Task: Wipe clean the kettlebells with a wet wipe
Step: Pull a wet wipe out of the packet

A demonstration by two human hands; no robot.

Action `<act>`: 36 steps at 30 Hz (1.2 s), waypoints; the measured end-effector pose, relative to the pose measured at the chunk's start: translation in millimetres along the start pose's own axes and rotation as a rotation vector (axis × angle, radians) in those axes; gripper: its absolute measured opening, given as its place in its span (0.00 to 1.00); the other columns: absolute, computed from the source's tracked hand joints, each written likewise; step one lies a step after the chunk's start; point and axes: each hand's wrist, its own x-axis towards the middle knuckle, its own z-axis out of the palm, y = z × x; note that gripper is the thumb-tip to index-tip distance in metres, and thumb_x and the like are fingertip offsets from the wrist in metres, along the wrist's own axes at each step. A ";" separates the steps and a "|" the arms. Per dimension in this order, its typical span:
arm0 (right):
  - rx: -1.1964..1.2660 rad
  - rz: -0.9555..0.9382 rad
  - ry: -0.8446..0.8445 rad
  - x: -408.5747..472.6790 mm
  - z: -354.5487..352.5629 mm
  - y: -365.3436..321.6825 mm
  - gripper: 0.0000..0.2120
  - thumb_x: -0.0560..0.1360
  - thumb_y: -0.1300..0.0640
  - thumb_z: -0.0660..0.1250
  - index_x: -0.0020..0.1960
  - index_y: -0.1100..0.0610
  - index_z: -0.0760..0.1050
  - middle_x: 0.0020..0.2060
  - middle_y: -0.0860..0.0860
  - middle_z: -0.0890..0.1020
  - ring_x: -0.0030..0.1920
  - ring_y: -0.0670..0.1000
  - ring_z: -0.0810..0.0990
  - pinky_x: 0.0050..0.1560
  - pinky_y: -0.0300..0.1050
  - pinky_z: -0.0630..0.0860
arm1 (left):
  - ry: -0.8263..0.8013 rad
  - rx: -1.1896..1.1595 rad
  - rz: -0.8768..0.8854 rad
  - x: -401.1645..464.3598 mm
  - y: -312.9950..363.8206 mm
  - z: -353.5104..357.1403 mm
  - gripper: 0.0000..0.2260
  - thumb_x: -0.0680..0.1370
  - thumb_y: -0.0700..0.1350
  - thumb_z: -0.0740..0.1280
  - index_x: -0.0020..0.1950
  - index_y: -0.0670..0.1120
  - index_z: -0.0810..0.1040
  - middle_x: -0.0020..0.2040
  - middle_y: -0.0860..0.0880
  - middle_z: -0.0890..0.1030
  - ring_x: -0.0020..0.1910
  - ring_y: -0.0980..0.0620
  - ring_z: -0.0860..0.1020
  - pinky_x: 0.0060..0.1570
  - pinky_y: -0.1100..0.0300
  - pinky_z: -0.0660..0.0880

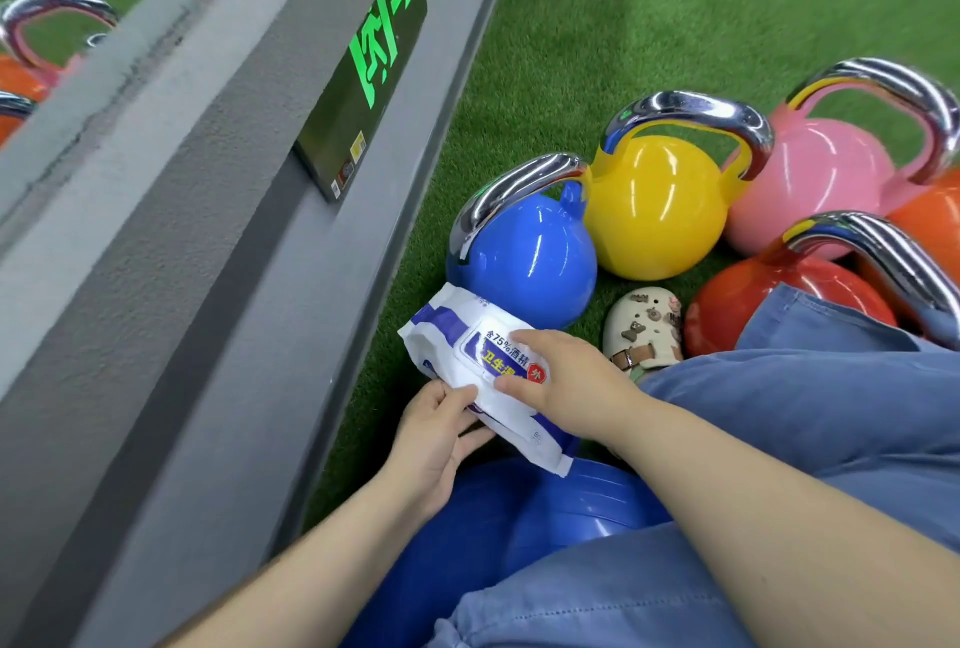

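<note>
A white and blue pack of wet wipes (462,351) is held low over the green turf, in front of a blue kettlebell (524,258). My left hand (436,434) grips the pack's near edge from below. My right hand (561,377) rests on top of it, fingertips on the lid flap. No loose wipe is visible. Beyond stand a yellow kettlebell (654,211), a pink kettlebell (821,190) and a red kettlebell (779,304), all with chrome handles. An orange kettlebell (930,226) shows at the right edge.
A grey wall base (218,242) with a lit green exit sign (369,65) runs along the left; a mirror above it reflects kettlebells. A blue stool or ball (519,533) sits under me. My knee in blue trousers (810,419) and a beige clog (644,330) lie right.
</note>
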 end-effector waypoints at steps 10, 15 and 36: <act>-0.316 -0.139 0.185 -21.7 -13.3 -14.0 0.26 0.80 0.44 0.53 0.74 0.53 0.57 0.68 0.49 0.69 0.64 0.52 0.68 0.60 0.45 0.67 | -0.070 0.049 0.135 -22.6 22.4 25.8 0.08 0.79 0.35 0.57 0.47 0.41 0.74 0.46 0.46 0.84 0.45 0.50 0.82 0.44 0.56 0.78; -0.197 -0.075 0.253 -23.7 -19.6 -17.3 0.11 0.81 0.54 0.51 0.55 0.57 0.70 0.45 0.54 0.78 0.47 0.58 0.76 0.44 0.48 0.70 | -0.094 0.077 0.165 -24.4 29.1 26.7 0.09 0.79 0.34 0.56 0.48 0.41 0.75 0.46 0.44 0.83 0.43 0.51 0.82 0.42 0.59 0.79; -0.107 -0.220 0.413 -28.9 -32.1 -19.5 0.11 0.74 0.52 0.68 0.56 0.44 0.79 0.73 0.47 0.61 0.72 0.52 0.57 0.71 0.44 0.50 | -0.094 -0.103 0.240 -28.9 42.1 37.6 0.09 0.79 0.37 0.56 0.49 0.42 0.76 0.45 0.44 0.84 0.44 0.47 0.81 0.49 0.50 0.76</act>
